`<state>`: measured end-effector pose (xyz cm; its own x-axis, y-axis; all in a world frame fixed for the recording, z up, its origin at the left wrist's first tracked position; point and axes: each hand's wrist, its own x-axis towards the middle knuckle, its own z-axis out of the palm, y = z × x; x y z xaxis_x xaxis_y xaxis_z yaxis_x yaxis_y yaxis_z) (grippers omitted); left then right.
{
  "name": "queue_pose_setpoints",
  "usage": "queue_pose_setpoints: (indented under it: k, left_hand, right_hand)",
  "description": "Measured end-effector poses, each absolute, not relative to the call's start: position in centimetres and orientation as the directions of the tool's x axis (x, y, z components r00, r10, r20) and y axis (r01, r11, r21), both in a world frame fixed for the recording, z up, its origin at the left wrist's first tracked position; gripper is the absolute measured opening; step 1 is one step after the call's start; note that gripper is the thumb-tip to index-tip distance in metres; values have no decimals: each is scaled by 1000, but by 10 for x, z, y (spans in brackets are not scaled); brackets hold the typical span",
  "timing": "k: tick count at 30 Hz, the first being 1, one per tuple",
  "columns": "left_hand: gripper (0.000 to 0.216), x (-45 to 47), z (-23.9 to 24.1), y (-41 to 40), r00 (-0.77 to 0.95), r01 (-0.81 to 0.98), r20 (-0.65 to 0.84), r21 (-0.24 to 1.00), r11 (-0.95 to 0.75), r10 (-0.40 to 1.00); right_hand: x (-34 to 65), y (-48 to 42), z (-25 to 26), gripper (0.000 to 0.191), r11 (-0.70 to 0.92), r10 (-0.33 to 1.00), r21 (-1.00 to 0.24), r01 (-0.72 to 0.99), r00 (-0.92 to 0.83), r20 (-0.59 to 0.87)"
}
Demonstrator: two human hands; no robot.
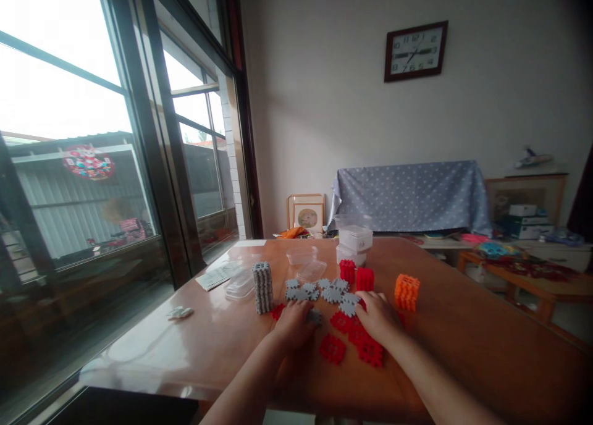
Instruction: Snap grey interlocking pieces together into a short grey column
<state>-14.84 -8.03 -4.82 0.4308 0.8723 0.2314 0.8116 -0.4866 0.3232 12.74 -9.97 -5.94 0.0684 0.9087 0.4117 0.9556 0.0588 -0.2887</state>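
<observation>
On the brown table (463, 345) lie several flat grey interlocking pieces (324, 291) and red ones (352, 341). My left hand (293, 323) rests palm down with its fingers curled on a grey piece (315, 317) near the grey heap. My right hand (377, 317) lies over the red pieces, its fingertips by a grey piece (349, 302). A tall grey stacked block (262, 287) stands to the left. Two red cubes (356, 275) and an orange cube (406, 291) stand behind and to the right.
Clear plastic lids and trays (306, 263) and white stacked boxes (354, 243) sit at the table's far side. A paper (217, 275) and a small white item (179, 312) lie by the window side. A covered bench (410, 196) stands beyond.
</observation>
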Motion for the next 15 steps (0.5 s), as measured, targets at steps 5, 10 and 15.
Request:
queue_pose_setpoints:
  k: [5, 10, 15]
  left_hand:
    - [53, -149, -60, -94, 350, 830, 261, 360, -427, 900]
    - [50, -144, -61, -103, 318, 835, 290, 366, -411, 903]
    - [49, -144, -58, -104, 293, 833, 294, 388, -394, 910]
  right_hand:
    - [124, -86, -51, 34, 48, 943, -245, 968, 37, 332]
    - [121, -75, -49, 22, 43, 966, -233, 972, 19, 259]
    - [125, -68, -52, 17, 73, 966, -291, 954, 4, 257]
